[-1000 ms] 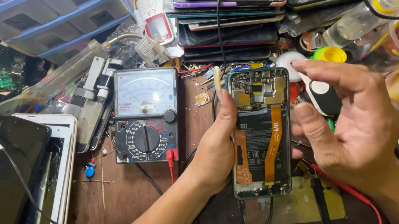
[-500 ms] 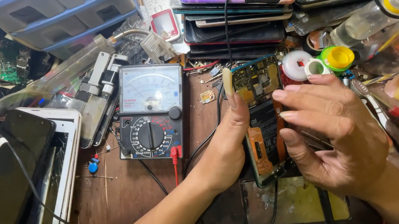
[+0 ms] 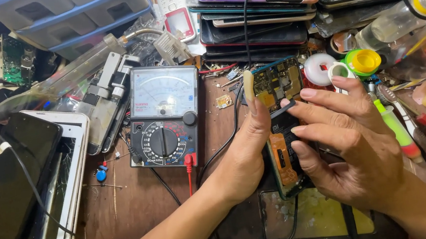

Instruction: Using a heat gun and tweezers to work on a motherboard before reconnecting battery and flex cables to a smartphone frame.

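Gripping an opened phone (image 3: 281, 127) at centre bench: left hand (image 3: 245, 153) clamps its 9 o'clock edge, thumb up along the side. Back cover off; green-gold circuit board at 12 o'clock, orange flex strip lower down. Right hand (image 3: 360, 155) fingers curl over its 3 o'clock side, touching a dark strip. Analog multimeter (image 3: 163, 118) lies at 9 o'clock.

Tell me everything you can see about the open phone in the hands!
The opened phone has no back cover, so its yellowish circuit board at the top, dark battery and orange ribbon cable show. It is tilted up over the cluttered wooden bench. The left hand grips its left edge; the right hand covers its right side, fingers touching the middle.
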